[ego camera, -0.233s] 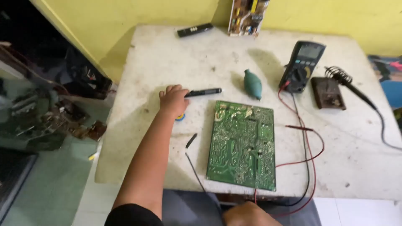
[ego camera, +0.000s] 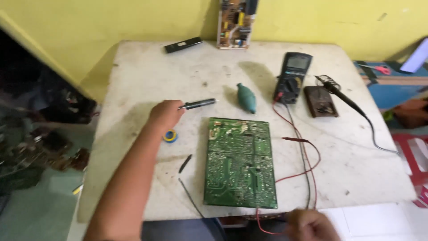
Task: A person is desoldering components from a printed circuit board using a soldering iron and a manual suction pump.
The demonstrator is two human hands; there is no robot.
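My left hand (ego camera: 165, 114) is closed around the butt of a slim dark pen-shaped tool (ego camera: 197, 104), which points right and lies level just above the white, stained surface (ego camera: 147, 71). Its barrel is black with a pale metal band near my fingers. Just below that hand sits one small blue and yellow roll (ego camera: 170, 135). Further right lies one green circuit board (ego camera: 240, 163), solder side up, its near edge close to the surface's front edge. One teal bulb blower (ego camera: 246, 97) rests beyond it, with bare room between them. One multimeter (ego camera: 293, 77) trails red and black leads toward my right hand (ego camera: 311, 224), low at the front edge; I cannot tell its grip. One soldering iron (ego camera: 341, 94) lies rightmost.
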